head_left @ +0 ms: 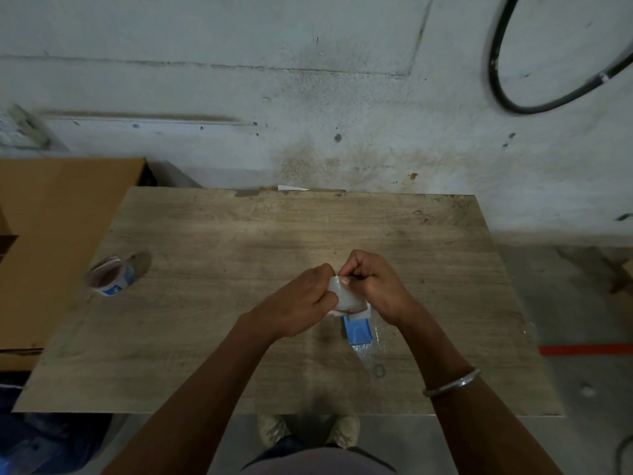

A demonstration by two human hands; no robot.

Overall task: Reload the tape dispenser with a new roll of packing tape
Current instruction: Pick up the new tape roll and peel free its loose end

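While both hands meet over the middle of the worktop (239, 234), I can see them working on a roll of clear tape (346, 296) held between them. My left hand (301, 299) has its fingers curled round the left side of the roll, gripping it. My right hand (373, 286) is clenched too, its thumb and forefinger pinching at the top edge of the roll — whether they have hold of the loose tape end I cannot tell, since the spot is small and partly hidden by the knuckles. A metal bangle (452, 382) sits on the right forearm.

Just under the roll, towards me, a blue dispenser (358, 332) shows below the hands, its lower end resting on the worktop with a shiny strip of clear tape lying just beside it. Whether the roll is already seated on the dispenser or only held above it I cannot tell.

Well apart, near the left edge of the worktop, a second roll (113, 277) lies on its side — white and blue printed on the outside, brownish core showing. A brown cardboard sheet (51, 234) lies beyond that edge, and a black cable (496, 80) loops on the grey wall at the upper right
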